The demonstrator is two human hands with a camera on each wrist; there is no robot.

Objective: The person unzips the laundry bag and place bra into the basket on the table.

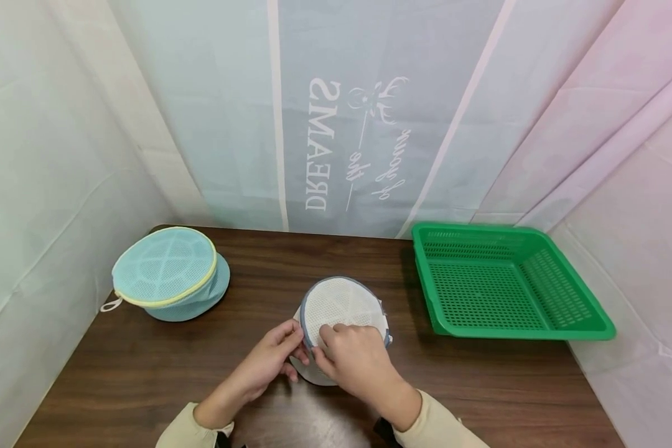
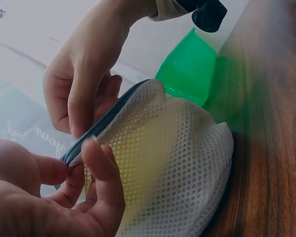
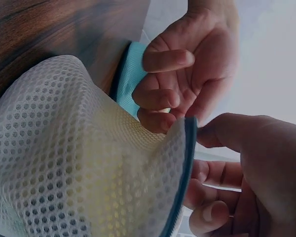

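Note:
A round white mesh laundry bag point(image 1: 344, 305) with a blue zip edge stands upright on the table in front of me. My left hand point(image 1: 271, 358) pinches the bag's rim on its left side between thumb and fingers. Close beside it, my right hand point(image 1: 358, 361) has its fingers curled at the zip on the near side of the top. Both wrist views show the blue zip point(image 2: 108, 113) running between the two hands. Something yellowish point(image 3: 108, 182) shows through the mesh; its kind cannot be made out. The zip's pull is hidden by the fingers.
A light-blue mesh laundry bag point(image 1: 168, 264) with a yellow rim and a white loop stands at the back left of the table. At the back right is a green plastic basket point(image 1: 434, 305) with slotted walls. Printed cloth point(image 1: 364, 37) hangs behind the brown wooden table point(image 1: 263, 261).

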